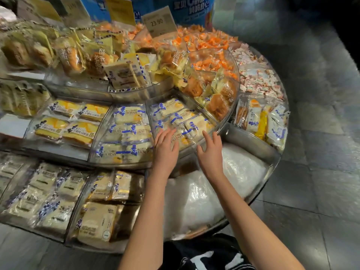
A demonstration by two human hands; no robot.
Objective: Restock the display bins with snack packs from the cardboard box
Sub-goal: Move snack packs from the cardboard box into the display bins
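A: Nearest: dark garment (204,256) with white print, bottom edge. Both bare forearms run up from it.

B: Under the arms?

A: Bottom tier. White plastic sheeting (204,191) fills the compartment beneath the right forearm. To its left, cream packs (97,223) lie flat in clear compartments.

B: Hands?

A: Left hand (165,149) is palm down with fingers straight and spread, gripping nothing. Its fingertips reach over the near wall of a clear wedge bin (187,151) on the middle tier. Whether they touch a wrapper, I cannot tell. Right hand (211,154) is just beside it at the bin's near right corner, fingers spread and loosely bent, also holding nothing.

B: The stock itself?

A: Blue-and-white snack packs (179,115) lie flat inside that bin, overlapping, just beyond both sets of fingertips. Matching "HORSH" packs (128,131) fill the next bin to the left, and yellow cake packs (68,125) the one left of that.

B: Further back?

A: Bun packs (218,102) stand tilted in the compartment behind the wedge bin. Behind them, orange sweets (210,61) are heaped on the top tier. Pink-and-white sweets (259,80) sit on the outer ring to the right. A price card (159,21) reading 23.90 stands at the back. Grey floor tiles (321,133) show to the right.
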